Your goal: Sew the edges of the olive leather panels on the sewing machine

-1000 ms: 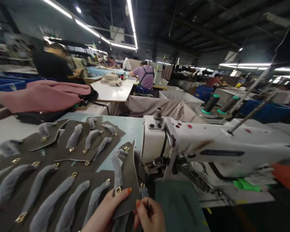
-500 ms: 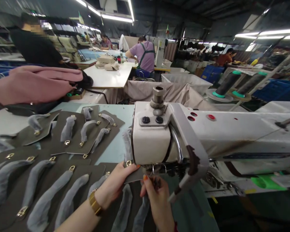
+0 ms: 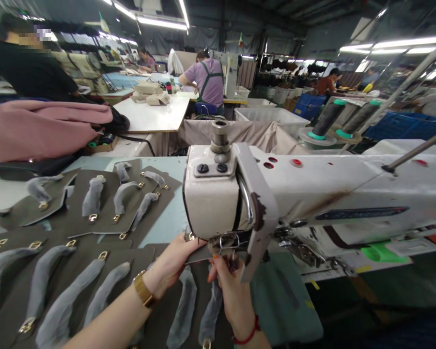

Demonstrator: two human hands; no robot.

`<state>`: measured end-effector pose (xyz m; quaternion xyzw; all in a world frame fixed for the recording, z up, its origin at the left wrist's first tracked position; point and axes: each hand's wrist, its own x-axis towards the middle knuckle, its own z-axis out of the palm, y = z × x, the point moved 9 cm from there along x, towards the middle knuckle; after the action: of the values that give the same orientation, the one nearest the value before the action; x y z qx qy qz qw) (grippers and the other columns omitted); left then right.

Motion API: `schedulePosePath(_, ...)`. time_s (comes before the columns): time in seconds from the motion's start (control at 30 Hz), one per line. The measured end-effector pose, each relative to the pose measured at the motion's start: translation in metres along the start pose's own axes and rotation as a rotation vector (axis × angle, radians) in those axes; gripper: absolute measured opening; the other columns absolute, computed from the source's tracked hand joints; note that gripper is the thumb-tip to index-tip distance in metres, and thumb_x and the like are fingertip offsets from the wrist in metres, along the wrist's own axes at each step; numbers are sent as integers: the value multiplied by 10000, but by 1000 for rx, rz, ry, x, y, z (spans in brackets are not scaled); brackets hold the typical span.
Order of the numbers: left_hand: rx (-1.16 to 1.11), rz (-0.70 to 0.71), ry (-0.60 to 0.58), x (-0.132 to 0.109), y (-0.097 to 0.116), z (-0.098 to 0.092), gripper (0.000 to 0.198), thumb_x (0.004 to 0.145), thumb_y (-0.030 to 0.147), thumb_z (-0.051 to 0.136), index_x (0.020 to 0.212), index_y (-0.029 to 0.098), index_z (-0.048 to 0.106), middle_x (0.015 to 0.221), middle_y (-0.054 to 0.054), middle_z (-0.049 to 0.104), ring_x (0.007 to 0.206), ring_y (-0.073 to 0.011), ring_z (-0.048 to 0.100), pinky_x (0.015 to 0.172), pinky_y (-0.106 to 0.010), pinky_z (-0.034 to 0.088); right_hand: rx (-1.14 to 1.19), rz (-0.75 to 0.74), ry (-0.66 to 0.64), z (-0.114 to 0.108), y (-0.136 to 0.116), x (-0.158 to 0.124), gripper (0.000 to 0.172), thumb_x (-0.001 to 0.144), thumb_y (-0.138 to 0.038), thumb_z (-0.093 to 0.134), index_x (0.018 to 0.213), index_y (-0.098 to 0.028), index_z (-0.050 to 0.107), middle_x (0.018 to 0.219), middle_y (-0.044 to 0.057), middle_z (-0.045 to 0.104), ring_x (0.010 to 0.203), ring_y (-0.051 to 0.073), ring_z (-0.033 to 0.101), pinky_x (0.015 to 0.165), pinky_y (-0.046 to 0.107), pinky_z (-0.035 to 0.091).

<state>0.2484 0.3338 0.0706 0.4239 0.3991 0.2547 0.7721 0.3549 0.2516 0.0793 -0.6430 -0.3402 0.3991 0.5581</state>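
Where 2 hands [image 3: 172,264] [image 3: 232,288] nearly meet, panel [image 3: 199,255] lies between.

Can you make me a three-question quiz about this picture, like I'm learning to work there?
1. True or false: two dark thread spools stand beyond the sewing machine.
2. Fill in: the bracelet by the person's right hand is ____.
3. What is the person's left hand holding?
A) a thread spool
B) a flat grey-brown piece
C) the bracelet

Key: 1 true; 2 red; 3 B.
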Motion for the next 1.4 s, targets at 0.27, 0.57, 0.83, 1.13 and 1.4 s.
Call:
schedulePosePath(0.27, 84, -35, -80, -1, -2, -2, 354, 686, 419, 762, 853, 112, 708, 849, -89, 716, 700, -151, 609, 628, -221, 491, 0, -70, 19, -2, -6, 1, 479, 876, -393, 523, 449, -178, 552, 464, -4, 562, 513, 119, 538, 622, 240, 420)
schedulePosePath(0.57, 161, 34, -195, 0, 5, 8, 263, 727, 355, 743, 788, 101, 715, 675, -44, 655, 526, -76, 495, 456, -149, 375, -59, -77, 13, -2, -7, 2, 478, 885, -400, 506, 460, -185, 540, 479, 2, 565, 535, 123, 532, 621, 240, 415)
schedulePosePath(0.83, 161, -34, -115, 1, -2, -1, 302, 686, 367, 775, 839, 112, 727, 752, -58, 684, 524, -68, 490, 478, -158, 365, 5, -58, 8, 0, -10, 3, 473, 868, -405, 525, 445, -193, 538, 513, 27, 612, 639, 167, 614, 719, 268, 453)
schedulePosePath(1.13, 185, -27, -77, 6, -1, -6, 301, 673, 382, 770, 805, 113, 743, 763, -77, 711, 528, -93, 535, 499, -188, 398, 27, -57, 43, 0, -10, 4, 449, 853, -390, 548, 445, -201, 556, 489, 24, 620, 633, 176, 640, 730, 271, 479)
schedulePosePath(1.4, 155, -9, -109, 6, 12, -2, 279, 653, 347, 772, 802, 114, 737, 732, -68, 704, 570, -122, 563, 484, -200, 407, 68, 12, 19, 1, 8, 2, 364, 838, -471, 566, 663, -167, 665, 522, 13, 613, 617, 168, 625, 579, 229, 458)
